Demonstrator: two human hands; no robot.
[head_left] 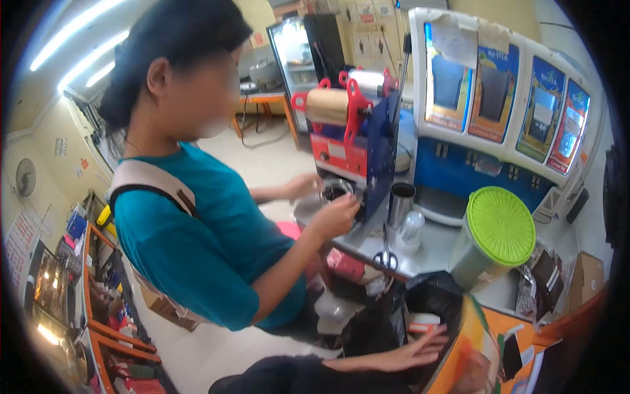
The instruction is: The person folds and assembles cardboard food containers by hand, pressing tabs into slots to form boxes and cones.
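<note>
Head view: far left, round wall fan with wire guard, then orange-framed shelf with mixed goods. Next, a co-worker in soft teal cloth top, smooth pale shoulder strap; co-worker's hand at a clear, round, shiny-rimmed container, unclear if gripped. Just right of that, boxy red-and-blue metal machine carrying brown film roll. Steel-looking desk, smooth and grey, holds dark-handled scissors, cylindrical brushed-metal tumbler and clear plastic cup, close together. Below, crinkled thin black plastic bag, mouth gaping, white-and-red pack inside. Wearer's left hand is by the bag's mouth, grip open, fingers spread; contact with plastic unclear. Right hand can't be made out, grip can't be told. Glossy orange-yellow flexible packet stands upright just right of left hand. Behind it, round translucent tub with ribbed lime-green lid, then wide white plastic dispenser with lit panels.
</note>
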